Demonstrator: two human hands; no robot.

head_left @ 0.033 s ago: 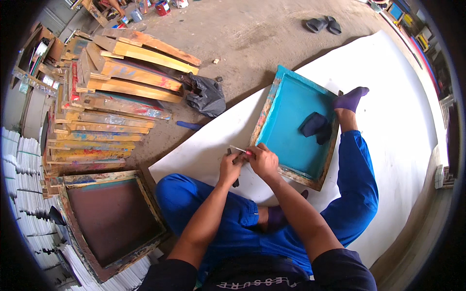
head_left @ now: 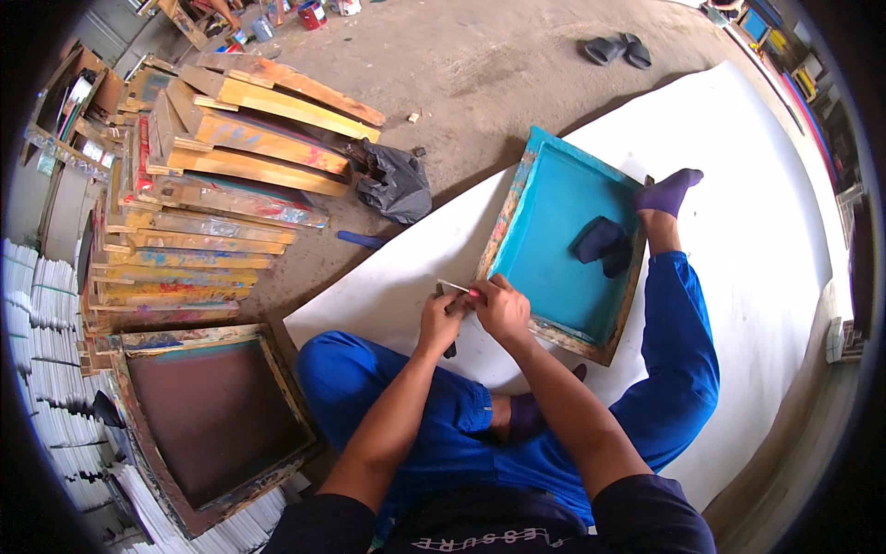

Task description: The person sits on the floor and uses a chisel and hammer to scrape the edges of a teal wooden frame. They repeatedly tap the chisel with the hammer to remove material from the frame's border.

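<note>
Hands together at the screen frame's near corner.
We pinched a small thin strip between left hand and right hand, beside the turquoise screen frame; it looked light, bendable, best gripped at its ends.

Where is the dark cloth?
In the head view, the dark cloth lies on the teal screen frame, right of both hands, near the purple-socked foot.

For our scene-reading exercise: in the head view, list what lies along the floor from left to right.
White stacked sheets → brown-meshed wooden frame → left hand → right hand → turquoise-meshed frame → dark cloth → purple-socked foot.
</note>
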